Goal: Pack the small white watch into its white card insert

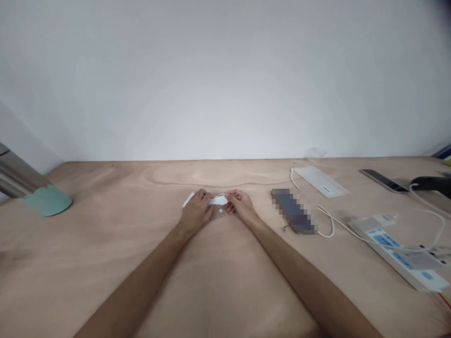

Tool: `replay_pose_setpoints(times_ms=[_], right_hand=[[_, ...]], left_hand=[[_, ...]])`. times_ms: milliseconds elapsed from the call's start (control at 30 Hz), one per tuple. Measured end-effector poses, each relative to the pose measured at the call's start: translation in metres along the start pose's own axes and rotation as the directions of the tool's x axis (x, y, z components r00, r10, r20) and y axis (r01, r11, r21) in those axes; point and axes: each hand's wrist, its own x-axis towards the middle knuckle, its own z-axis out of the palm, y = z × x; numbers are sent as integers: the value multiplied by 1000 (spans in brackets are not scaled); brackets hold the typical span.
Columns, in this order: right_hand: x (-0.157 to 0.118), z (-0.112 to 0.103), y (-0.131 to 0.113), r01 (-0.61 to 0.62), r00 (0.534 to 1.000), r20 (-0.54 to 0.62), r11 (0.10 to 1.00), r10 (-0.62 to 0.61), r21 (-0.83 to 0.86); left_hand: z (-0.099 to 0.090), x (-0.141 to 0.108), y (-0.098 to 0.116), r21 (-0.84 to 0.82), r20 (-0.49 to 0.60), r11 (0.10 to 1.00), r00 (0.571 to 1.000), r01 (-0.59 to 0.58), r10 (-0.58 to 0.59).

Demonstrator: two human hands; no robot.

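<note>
A small white strip (216, 200) lies between my two hands, low over the wooden table. My left hand (197, 210) bends its fingers over the strip's left part, and a white edge (188, 199) shows on that hand's far side. My right hand (241, 205) pinches the strip's right end between thumb and fingers. Just below the strip is a small clear piece (217, 215) with a pale round spot, near my left fingertips. What the clear piece is cannot be made out.
On the wooden table (105, 234), a metal and mint-green cylinder (49, 199) stands at left. To the right lie a blurred-out phone (294, 211), a white flat pouch (320, 181), a dark phone (384, 181), white cables (333, 225) and a power strip (398, 253). A wall rises behind.
</note>
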Motion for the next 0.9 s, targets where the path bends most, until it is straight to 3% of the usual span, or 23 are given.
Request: replay_pose_setpoints(times_ms=[300,533,733,900], right_hand=[[1,1,2,48,996,-80,999,-46,19],[-5,3,-2,122,991,63,990,-117,-74],[-4,5,-1,103,994,49,993,-100,-62],[-3,5,0,66,997,39,997,-65,-36]], left_hand=[[-2,1,2,-105,-19,991,996,88,-90],[4,1,-1,-217,-97,958,973,186,-211],[3,1,-1,-275,-184,943,952,187,-243],[1,2,-1,-316,-182,930,950,189,-255]])
